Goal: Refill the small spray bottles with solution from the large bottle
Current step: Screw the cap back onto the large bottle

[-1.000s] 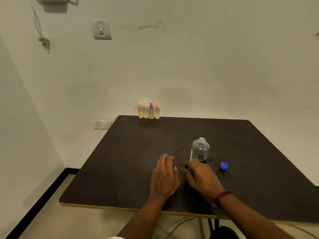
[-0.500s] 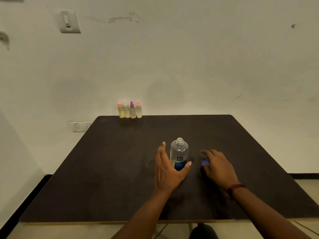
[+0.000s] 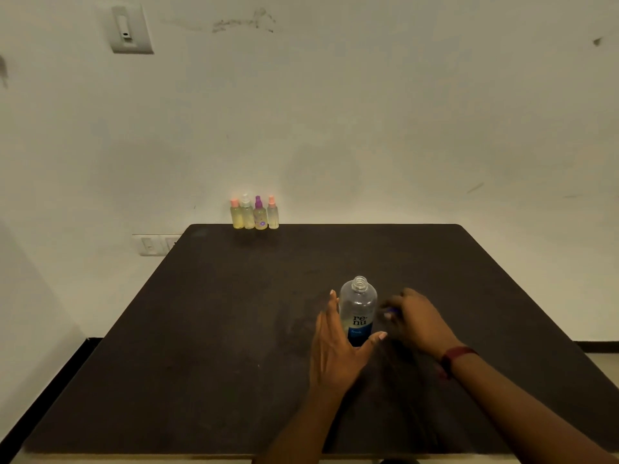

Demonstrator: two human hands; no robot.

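Head view is showing a dark table (image 3: 207,329) filling the lower half of the frame, and the large bottle (image 3: 357,311) is standing upright just right of centre, its neck uncapped and its blue label facing us. The left hand (image 3: 336,353) is sitting spread wide around the bottle's lower left side, fingers reaching up along the clear wall and thumb hooking across below the label, though I cannot tell whether the palm is actually pressing on it. Just to the right of the bottle, the right hand (image 3: 417,321) is blurring, fingers curling down toward the tabletop with a speck of blue, the cap (image 3: 391,310), peeking out at the fingertips; whether it is pinching that cap I cannot tell. A dark red band (image 3: 454,358) is wrapping the right wrist. Way up at the table's far edge, upper centre-left of the frame, four small spray bottles (image 3: 254,214) are lining up shoulder to shoulder against the wall, well apart from the hands, each holding pale yellowish liquid, with two pink tops, one white and one purple. A switch plate (image 3: 130,30) is hanging in the upper left corner, and a socket (image 3: 154,244) is showing low on the wall left of the table.
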